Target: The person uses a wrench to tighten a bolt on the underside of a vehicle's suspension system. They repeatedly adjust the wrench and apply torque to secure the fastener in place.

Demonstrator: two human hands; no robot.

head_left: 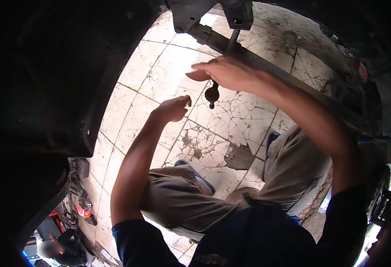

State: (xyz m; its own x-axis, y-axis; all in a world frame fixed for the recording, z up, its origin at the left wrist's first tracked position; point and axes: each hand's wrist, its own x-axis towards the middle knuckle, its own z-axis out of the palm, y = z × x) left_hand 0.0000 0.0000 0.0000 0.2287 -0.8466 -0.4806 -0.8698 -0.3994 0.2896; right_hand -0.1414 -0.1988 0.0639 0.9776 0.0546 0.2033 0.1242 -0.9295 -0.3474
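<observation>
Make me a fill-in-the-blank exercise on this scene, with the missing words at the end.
1. The left hand is apart from the dark ring-ended part, on its ____ side in the picture.
2. In the picture, the right hand lies ____ (above/below) that part's ring.
3. The floor is laid with pale, partly cracked ____.
4. The bottle at lower left has a mostly ____-coloured label.

Missing words: left; above; tiles; red.

Light: uneven, strongest at upper left. Floor (233, 118): bright, washed out by glare toward upper left. Panel (39, 89), left: near black, detail lost. Shirt (258, 236): dim. Left hand (173, 110), right hand (229, 73): 2, distinct against pale floor. Edges: fisheye curvature, dark corners. Background person (68, 247): small, head blurred.
</observation>
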